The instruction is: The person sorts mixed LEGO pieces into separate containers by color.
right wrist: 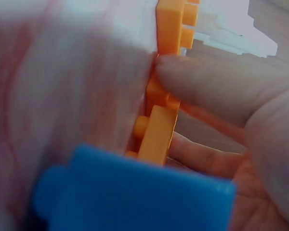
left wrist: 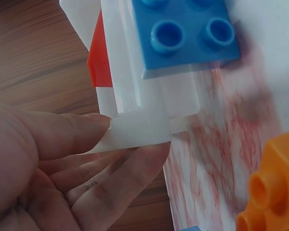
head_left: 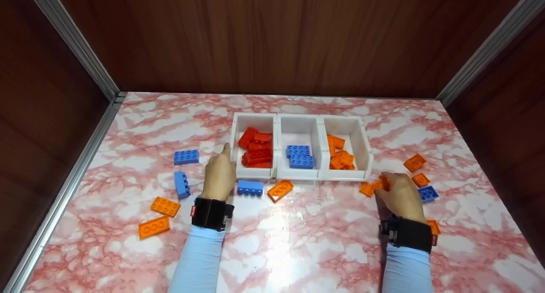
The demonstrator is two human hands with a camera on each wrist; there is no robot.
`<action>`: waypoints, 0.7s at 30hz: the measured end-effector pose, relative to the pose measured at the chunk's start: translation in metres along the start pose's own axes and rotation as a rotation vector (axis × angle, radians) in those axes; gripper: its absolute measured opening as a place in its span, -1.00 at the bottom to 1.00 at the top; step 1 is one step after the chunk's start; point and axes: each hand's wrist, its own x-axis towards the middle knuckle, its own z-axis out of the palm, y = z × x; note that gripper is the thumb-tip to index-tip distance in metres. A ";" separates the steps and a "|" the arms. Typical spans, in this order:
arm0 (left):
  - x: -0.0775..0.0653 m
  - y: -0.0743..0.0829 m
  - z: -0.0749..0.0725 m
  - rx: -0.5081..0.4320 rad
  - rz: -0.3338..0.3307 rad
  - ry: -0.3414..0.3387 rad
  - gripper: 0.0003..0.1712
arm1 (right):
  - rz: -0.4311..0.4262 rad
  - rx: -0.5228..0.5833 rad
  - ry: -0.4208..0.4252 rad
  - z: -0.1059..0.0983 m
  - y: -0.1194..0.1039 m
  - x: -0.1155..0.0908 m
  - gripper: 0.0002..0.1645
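Note:
My left hand (head_left: 219, 176) is at the left side of the white bin (head_left: 232, 156) that contains several red bricks (head_left: 257, 154). In the left wrist view, thumb and fingers pinch a corner of that bin (left wrist: 139, 127). My right hand (head_left: 400, 195) is down at the table, right of the bins. Its thumb and fingers pinch an orange brick (head_left: 384, 183), with another orange brick (head_left: 366, 189) just left of it. In the right wrist view the thumb tip presses the held orange brick (right wrist: 156, 92), and a blue brick (right wrist: 149, 192) looms in the foreground.
The middle bin (head_left: 298, 136) contains blue bricks (head_left: 301, 161), the right bin (head_left: 345, 129) orange bricks (head_left: 342, 160). Blue bricks (head_left: 186, 156) and orange bricks (head_left: 165, 206) lie at left; a blue brick (head_left: 250, 188) and orange brick (head_left: 280, 191) lie before the bins. More lie at right.

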 end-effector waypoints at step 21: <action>0.002 0.000 -0.001 -0.023 -0.009 -0.018 -0.36 | -0.495 -0.093 0.108 -0.034 -0.090 0.070 -0.45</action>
